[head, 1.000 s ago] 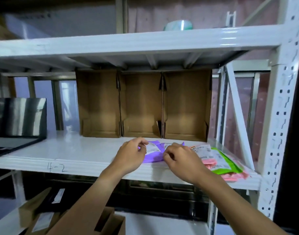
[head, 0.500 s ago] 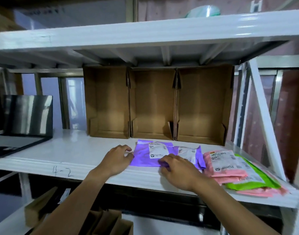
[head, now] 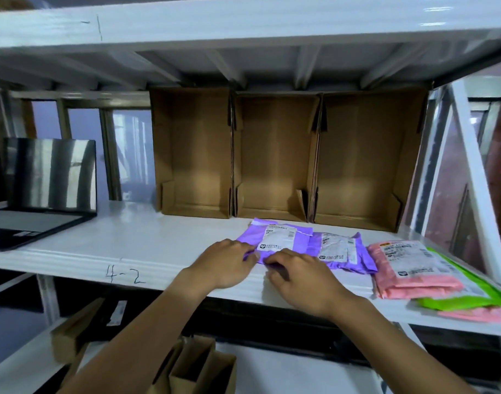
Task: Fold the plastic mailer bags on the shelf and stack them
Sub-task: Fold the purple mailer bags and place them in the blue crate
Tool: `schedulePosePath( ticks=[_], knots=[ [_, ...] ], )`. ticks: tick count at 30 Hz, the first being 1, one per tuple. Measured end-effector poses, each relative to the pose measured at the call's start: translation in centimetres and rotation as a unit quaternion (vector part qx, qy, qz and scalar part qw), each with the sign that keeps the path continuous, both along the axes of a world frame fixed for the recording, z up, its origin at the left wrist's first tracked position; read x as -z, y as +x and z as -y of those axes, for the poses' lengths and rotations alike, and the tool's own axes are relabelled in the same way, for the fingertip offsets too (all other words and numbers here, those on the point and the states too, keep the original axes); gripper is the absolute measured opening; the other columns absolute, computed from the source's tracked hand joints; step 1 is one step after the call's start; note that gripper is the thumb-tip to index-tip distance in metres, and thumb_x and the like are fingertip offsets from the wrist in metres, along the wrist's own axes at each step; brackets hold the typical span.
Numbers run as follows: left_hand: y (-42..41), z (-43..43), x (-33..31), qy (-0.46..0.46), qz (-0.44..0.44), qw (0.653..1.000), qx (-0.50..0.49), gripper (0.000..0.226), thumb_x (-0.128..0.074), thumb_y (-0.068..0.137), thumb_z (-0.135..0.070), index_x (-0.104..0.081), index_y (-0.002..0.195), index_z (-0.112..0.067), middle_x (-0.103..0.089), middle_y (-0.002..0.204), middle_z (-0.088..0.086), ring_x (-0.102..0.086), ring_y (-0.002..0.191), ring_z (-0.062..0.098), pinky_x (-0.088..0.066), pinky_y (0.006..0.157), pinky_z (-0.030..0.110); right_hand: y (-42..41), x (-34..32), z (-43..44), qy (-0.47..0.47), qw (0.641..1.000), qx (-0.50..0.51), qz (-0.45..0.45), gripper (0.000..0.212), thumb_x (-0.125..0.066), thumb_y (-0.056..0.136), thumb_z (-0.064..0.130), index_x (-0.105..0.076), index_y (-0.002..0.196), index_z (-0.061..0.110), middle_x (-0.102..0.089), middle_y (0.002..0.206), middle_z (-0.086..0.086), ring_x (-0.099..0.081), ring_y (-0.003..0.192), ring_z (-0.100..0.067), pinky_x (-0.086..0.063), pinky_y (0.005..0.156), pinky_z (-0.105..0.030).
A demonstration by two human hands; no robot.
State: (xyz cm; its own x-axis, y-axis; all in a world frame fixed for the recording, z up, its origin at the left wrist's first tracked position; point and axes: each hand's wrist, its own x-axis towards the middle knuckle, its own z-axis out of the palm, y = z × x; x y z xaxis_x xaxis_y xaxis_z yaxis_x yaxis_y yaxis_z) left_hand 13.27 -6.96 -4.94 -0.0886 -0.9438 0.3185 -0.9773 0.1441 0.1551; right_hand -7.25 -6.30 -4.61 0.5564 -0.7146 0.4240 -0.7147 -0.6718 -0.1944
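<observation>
With your left hand (head: 226,263) and right hand (head: 303,277) each pinching, fingers curled, the near edge of the purple mailer (head: 277,240) on the shelf (head: 101,245), the slick plastic can slip unevenly, skewing your fold or shoving the neighbouring mailer (head: 340,251).

Left hand (head: 229,263) has shifted right, from the left edge of the left-most purple mailer (head: 277,240) to its near left corner. Right hand (head: 297,277) has moved left along the near edge. Both now sit just beside each other, apparently pinching that edge.
</observation>
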Motion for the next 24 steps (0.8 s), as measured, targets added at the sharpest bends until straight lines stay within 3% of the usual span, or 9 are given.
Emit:
schedulePosePath(
  ticks=[5, 7, 9, 11, 14, 16, 20, 22, 24],
  knots=[
    [0.0, -2.7, 0.3, -0.086, 0.077, 0.993, 0.033, 0.045, -0.035, 0.104, -0.048, -0.069, 0.117, -0.022, -0.069, 0.111, 0.006, -0.057, 0.104, 0.028, -0.046, 0.088, 0.035, -0.6, 0.3, -1.9, -0.033, 0.998, 0.014, 0.045, 0.027, -0.049, 0.093, 0.043, -0.067, 0.112, 0.035, -0.07, 0.111, 0.018, -0.063, 0.101, -0.011, -0.048, 0.083, -0.03],
    [0.1, -3.9, 0.0, -0.124, 0.09, 0.987, 0.042, 0.043, -0.038, 0.103, -0.045, -0.071, 0.097, -0.019, -0.069, 0.099, 0.007, -0.057, 0.096, 0.029, -0.045, 0.08, 0.034, -0.9, 0.3, -2.6, -0.027, 0.996, 0.018, 0.084, 0.026, -0.046, 0.088, 0.045, -0.068, 0.096, 0.034, -0.072, 0.092, 0.017, -0.064, 0.087, -0.011, -0.05, 0.077, -0.031],
    [0.3, -4.5, -0.9, -0.14, 0.085, 0.986, 0.037, 0.045, -0.042, 0.1, -0.043, -0.054, 0.067, -0.016, -0.064, 0.081, 0.009, -0.055, 0.082, 0.033, -0.041, 0.07, 0.035, -1.0, 0.1, -2.5, -0.014, 0.991, 0.025, 0.13, 0.031, -0.042, 0.084, 0.049, -0.067, 0.086, 0.031, -0.071, 0.08, 0.013, -0.065, 0.077, -0.011, -0.053, 0.074, -0.035],
    [0.4, -4.2, -1.9, -0.138, 0.064, 0.988, 0.023, 0.045, -0.047, 0.097, -0.043, -0.043, 0.06, -0.017, -0.056, 0.072, 0.008, -0.051, 0.077, 0.032, -0.037, 0.065, 0.033, -0.7, -0.5, -1.7, 0.013, 0.985, 0.03, 0.17, 0.034, -0.042, 0.082, 0.049, -0.069, 0.08, 0.029, -0.072, 0.076, 0.013, -0.067, 0.075, -0.01, -0.054, 0.075, -0.037],
    [-0.1, -2.3, -3.4, -0.166, 0.004, 0.986, 0.016, 0.03, -0.053, 0.094, -0.034, -0.062, 0.072, -0.016, -0.061, 0.077, 0.005, -0.058, 0.081, 0.03, -0.041, 0.066, 0.032, 0.0, -1.7, 0.0, 0.056, 0.98, 0.053, 0.183, 0.028, -0.05, 0.09, 0.035, -0.071, 0.074, 0.024, -0.071, 0.066, 0.014, -0.067, 0.072, -0.007, -0.055, 0.078, -0.036],
    [-0.8, -0.2, -3.8, -0.162, -0.074, 0.984, 0.033, 0.022, -0.055, 0.094, -0.031, -0.073, 0.095, -0.02, -0.067, 0.099, 0.004, -0.063, 0.096, 0.027, -0.049, 0.079, 0.034, 0.6, -2.3, 0.9, 0.078, 0.978, 0.08, 0.175, 0.025, -0.051, 0.093, 0.029, -0.071, 0.079, 0.022, -0.071, 0.064, 0.009, -0.066, 0.076, -0.011, -0.054, 0.081, -0.035],
    [-2.6, 3.3, -2.1, 0.008, -0.105, 0.993, 0.061, 0.048, -0.04, 0.104, -0.037, -0.048, 0.147, -0.017, -0.042, 0.156, 0.006, -0.036, 0.144, 0.024, -0.029, 0.117, 0.036, 1.6, -2.1, 2.4, 0.118, 0.976, 0.12, 0.137, 0.03, -0.05, 0.095, 0.044, -0.059, 0.116, 0.025, -0.075, 0.085, -0.003, -0.065, 0.095, -0.027, -0.052, 0.086, -0.038],
    [-2.9, 4.4, -0.3, 0.051, -0.084, 0.993, 0.072, 0.054, -0.025, 0.106, -0.042, -0.039, 0.153, -0.019, -0.032, 0.163, 0.003, -0.024, 0.151, 0.018, -0.019, 0.122, 0.036, 1.8, -1.8, 3.0, 0.132, 0.977, 0.124, 0.109, 0.034, -0.05, 0.097, 0.04, -0.059, 0.123, 0.021, -0.073, 0.103, -0.01, -0.064, 0.102, -0.031, -0.051, 0.086, -0.036],
    [-2.7, 5.1, 0.5, 0.056, -0.078, 0.994, 0.06, 0.061, -0.018, 0.103, -0.05, -0.035, 0.155, -0.022, -0.029, 0.164, 0.0, -0.02, 0.152, 0.015, -0.016, 0.124, 0.038, 1.7, -2.1, 3.2, 0.13, 0.98, 0.123, 0.086, 0.027, -0.05, 0.095, 0.034, -0.067, 0.113, 0.022, -0.072, 0.108, -0.01, -0.064, 0.104, -0.03, -0.051, 0.085, -0.035]
  ],
)
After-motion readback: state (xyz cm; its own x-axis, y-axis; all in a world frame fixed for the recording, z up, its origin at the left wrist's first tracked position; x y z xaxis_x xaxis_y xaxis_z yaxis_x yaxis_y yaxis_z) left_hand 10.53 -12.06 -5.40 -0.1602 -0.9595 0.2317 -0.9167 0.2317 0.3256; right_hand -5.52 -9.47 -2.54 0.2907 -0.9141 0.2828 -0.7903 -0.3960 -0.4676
